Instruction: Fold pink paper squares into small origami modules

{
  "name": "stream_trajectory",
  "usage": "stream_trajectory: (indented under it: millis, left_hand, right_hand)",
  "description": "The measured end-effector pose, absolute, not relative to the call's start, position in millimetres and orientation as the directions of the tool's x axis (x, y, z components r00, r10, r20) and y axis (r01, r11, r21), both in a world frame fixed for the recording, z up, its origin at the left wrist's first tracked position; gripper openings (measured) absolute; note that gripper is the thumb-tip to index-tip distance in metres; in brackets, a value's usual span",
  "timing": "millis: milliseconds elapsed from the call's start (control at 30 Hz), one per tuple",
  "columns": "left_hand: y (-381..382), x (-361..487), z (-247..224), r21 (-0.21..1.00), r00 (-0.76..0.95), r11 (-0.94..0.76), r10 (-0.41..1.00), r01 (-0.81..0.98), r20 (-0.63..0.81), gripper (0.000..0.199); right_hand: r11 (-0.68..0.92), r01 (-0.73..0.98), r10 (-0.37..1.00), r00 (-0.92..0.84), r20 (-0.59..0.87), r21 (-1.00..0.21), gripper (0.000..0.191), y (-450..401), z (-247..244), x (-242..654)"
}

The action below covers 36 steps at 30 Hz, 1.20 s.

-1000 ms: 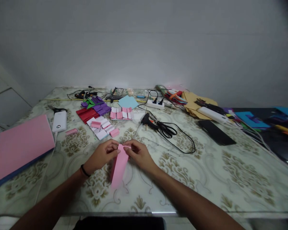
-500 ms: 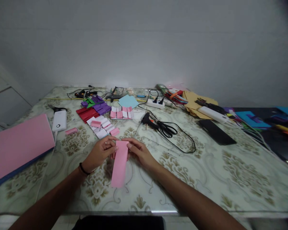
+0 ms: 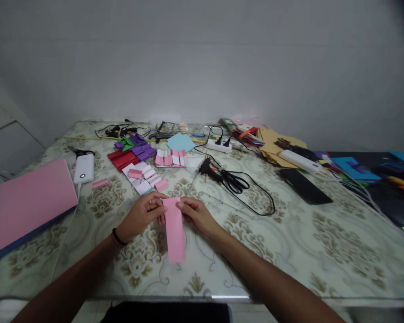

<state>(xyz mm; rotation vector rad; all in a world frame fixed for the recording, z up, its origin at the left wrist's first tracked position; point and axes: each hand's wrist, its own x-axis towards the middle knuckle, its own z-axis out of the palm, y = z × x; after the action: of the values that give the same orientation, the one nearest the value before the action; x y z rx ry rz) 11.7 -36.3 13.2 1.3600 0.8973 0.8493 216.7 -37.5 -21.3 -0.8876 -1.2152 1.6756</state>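
A pink paper strip [image 3: 175,233] hangs between my hands, its long end pointing toward the table's front edge. My left hand [image 3: 147,211] pinches its upper left corner between thumb and fingers. At the upper right corner my right hand [image 3: 195,214] grips the same strip, thumb on top. The fingers behind the paper are partly hidden. Just beyond my left hand lie folded pink and white paper pieces [image 3: 144,177]. A single folded pink piece [image 3: 101,183] rests farther left.
Stacked pink sheets [image 3: 33,202] and a white power bank [image 3: 84,168] with a cable lie left. Ahead are a glue gun [image 3: 208,169] with coiled cord, a power strip [image 3: 218,145] and blue paper [image 3: 181,142]. A black phone [image 3: 305,185] lies right.
The strip's lower end has swung to the right, from slanting left to slanting right. My right hand's fingers have shifted slightly right at the top edge; both hands still hold it.
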Motion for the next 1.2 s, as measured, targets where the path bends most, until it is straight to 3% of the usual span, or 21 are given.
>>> stream_trajectory:
  millis: [567,833,1200]
  left_hand:
    - [-36.2,12.3,12.3,0.998,0.414,-0.007,0.91,0.07,-0.022,0.031]
    - [-34.5,11.5,9.8,0.995,0.412,0.006,0.91,0.1,-0.047,0.032]
    - [-32.9,10.7,8.2,0.992,0.403,0.007,0.913,0.129,-0.059,0.028]
  right_hand:
    - [-0.073,-0.137,0.941,-0.338,-0.023,-0.988,0.041,-37.3,-16.7,216.9]
    - [-0.176,-0.138,0.923,-0.366,-0.115,-0.975,0.038,-38.2,-19.2,216.6]
    - [-0.173,-0.13,0.926,-0.359,-0.116,-0.976,0.037,-38.2,-18.2,215.4]
